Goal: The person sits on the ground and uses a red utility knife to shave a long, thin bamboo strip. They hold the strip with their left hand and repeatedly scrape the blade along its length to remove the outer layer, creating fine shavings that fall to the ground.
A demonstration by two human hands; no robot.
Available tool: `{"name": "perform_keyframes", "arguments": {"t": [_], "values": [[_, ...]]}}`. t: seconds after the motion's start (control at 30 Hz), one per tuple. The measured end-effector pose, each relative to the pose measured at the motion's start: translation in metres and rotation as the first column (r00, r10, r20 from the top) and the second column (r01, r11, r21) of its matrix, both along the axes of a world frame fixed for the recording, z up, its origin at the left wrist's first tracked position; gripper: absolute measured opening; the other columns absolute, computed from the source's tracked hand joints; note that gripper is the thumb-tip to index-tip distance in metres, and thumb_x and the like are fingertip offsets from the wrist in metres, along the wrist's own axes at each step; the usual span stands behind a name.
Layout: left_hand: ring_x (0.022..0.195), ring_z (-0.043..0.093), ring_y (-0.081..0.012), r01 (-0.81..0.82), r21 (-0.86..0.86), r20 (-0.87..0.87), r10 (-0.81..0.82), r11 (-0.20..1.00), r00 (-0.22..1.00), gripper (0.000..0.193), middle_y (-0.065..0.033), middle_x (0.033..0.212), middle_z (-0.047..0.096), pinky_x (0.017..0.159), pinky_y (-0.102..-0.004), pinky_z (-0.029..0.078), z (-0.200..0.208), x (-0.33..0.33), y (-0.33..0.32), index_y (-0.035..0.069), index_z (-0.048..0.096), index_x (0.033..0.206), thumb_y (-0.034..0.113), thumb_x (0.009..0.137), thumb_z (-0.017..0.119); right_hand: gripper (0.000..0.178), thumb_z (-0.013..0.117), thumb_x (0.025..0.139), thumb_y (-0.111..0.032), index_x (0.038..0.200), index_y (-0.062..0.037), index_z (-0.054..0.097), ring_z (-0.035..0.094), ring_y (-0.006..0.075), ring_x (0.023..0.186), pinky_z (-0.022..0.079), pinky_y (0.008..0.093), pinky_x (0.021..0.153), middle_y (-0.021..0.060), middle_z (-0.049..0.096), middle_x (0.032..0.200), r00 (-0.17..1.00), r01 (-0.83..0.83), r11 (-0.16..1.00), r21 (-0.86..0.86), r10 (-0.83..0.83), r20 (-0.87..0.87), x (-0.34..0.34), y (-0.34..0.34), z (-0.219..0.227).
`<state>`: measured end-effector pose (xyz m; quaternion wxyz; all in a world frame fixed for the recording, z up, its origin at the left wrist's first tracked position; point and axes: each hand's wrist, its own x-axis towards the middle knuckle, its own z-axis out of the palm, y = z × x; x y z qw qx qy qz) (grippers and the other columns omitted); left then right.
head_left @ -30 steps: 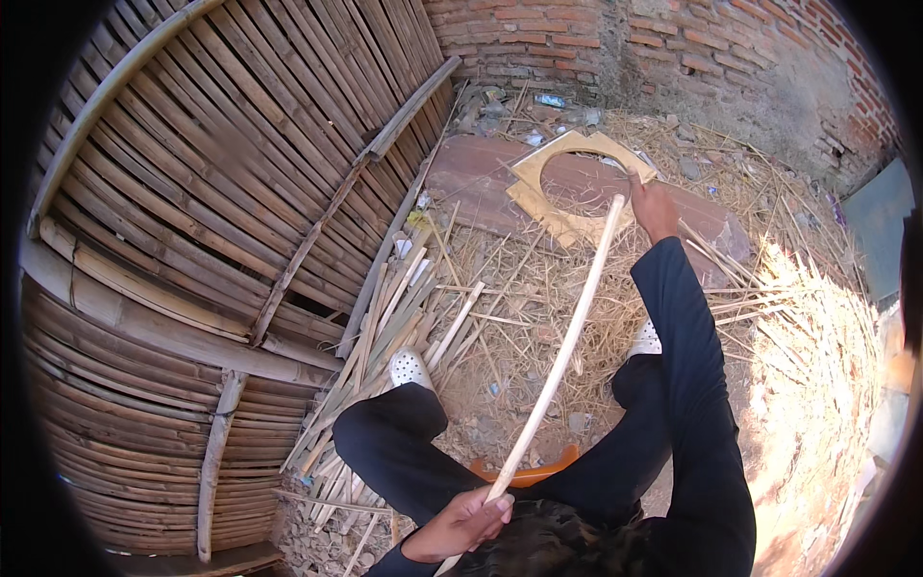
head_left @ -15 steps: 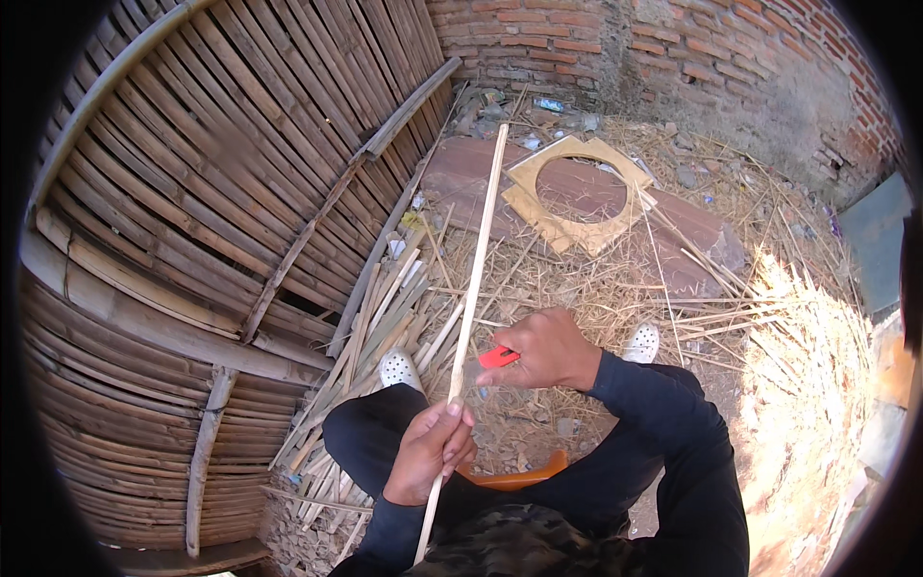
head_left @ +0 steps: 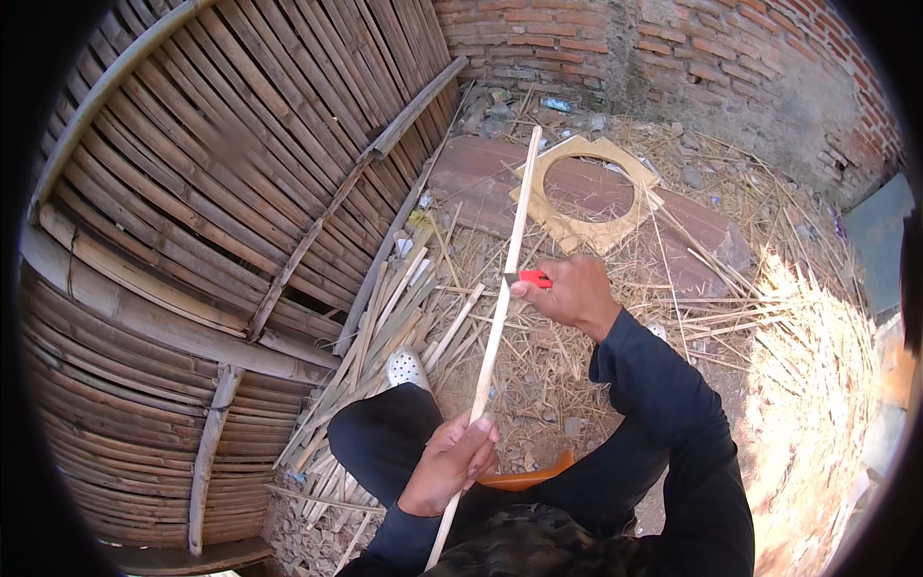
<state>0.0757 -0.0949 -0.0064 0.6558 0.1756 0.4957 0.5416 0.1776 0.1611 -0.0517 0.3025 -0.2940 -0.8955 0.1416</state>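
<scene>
Straw-littered ground (head_left: 538,370); strip (head_left: 492,346) long, narrow, pale cream.

A bamboo-slat wall (head_left: 192,173) is rising on the left, with thick poles (head_left: 144,313) crossing it. A weathered brick wall (head_left: 538,43) is closing off the far side, grey plaster (head_left: 788,106) partly covering it. Straw (head_left: 558,356) is littering the ground (head_left: 567,428), and sunlight (head_left: 817,385) is glaring at right.
</scene>
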Motion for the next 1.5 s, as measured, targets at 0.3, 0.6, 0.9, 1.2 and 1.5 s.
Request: {"name": "perform_keyframes", "arguments": {"t": [0.3, 0.6, 0.9, 1.2, 1.5], "values": [[0.041, 0.027, -0.0073, -0.071, -0.003, 0.142, 0.071, 0.997, 0.987, 0.025, 0.0037, 0.052, 0.031, 0.047, -0.0215, 0.028, -0.001, -0.020, -0.030, 0.005, 0.049, 0.090, 0.023, 0.104, 0.041, 0.067, 0.053, 0.081, -0.070, 0.060, -0.0077, 0.064, 0.059, 0.0293, 0.044, 0.043, 0.0402, 0.042, 0.0121, 0.054, 0.046, 0.966, -0.257, 0.966, -0.003, 0.257, 0.025, -0.022, -0.066, 0.003], [0.042, 0.028, -0.0070, -0.056, -0.027, 0.138, 0.059, 0.998, 0.989, 0.025, 0.0032, 0.053, 0.031, 0.048, -0.0216, 0.029, 0.008, -0.025, -0.047, 0.005, 0.050, 0.091, 0.023, 0.104, 0.040, 0.069, 0.052, 0.080, -0.072, 0.056, -0.0079, 0.058, 0.056, 0.0292, 0.042, 0.040, 0.0394, 0.041, 0.0112, 0.051, 0.045, 0.948, -0.314, 0.942, 0.115, 0.317, -0.008, -0.022, -0.095, 0.003], [0.046, 0.028, -0.0067, 0.058, -0.037, 0.139, -0.052, 0.998, 0.989, 0.025, 0.0034, 0.055, 0.032, 0.049, -0.0214, 0.029, 0.008, -0.008, -0.047, 0.005, 0.049, 0.091, 0.025, 0.104, 0.041, 0.073, 0.045, 0.085, -0.072, 0.065, -0.0044, 0.065, 0.056, 0.0309, 0.043, 0.042, 0.0430, 0.045, 0.0136, 0.053, 0.047, 0.996, 0.087, 0.993, -0.081, -0.085, 0.028, -0.007, 0.011, -0.005], [0.047, 0.031, -0.0068, 0.114, -0.050, 0.017, -0.114, 0.992, 0.993, 0.025, 0.0028, 0.057, 0.034, 0.046, -0.0215, 0.029, 0.001, -0.019, -0.047, 0.006, 0.048, 0.093, 0.026, 0.104, 0.040, 0.071, 0.044, 0.084, -0.073, 0.065, -0.0083, 0.065, 0.055, 0.0345, 0.047, 0.042, 0.0452, 0.047, 0.0146, 0.055, 0.051, 0.992, 0.125, 0.992, 0.025, -0.124, -0.032, -0.023, 0.048, -0.013], [0.048, 0.032, -0.0060, 0.210, -0.069, 0.064, -0.206, 0.975, 0.976, 0.025, 0.0033, 0.058, 0.035, 0.043, -0.0203, 0.027, -0.019, -0.037, -0.095, 0.007, 0.048, 0.095, 0.029, 0.104, 0.040, 0.072, 0.034, 0.091, -0.068, 0.065, -0.0081, 0.063, 0.055, 0.0400, 0.056, 0.040, 0.0493, 0.051, 0.0162, 0.054, 0.054, 0.994, 0.106, 0.983, 0.148, -0.101, -0.044, -0.020, 0.074, -0.036]]}}
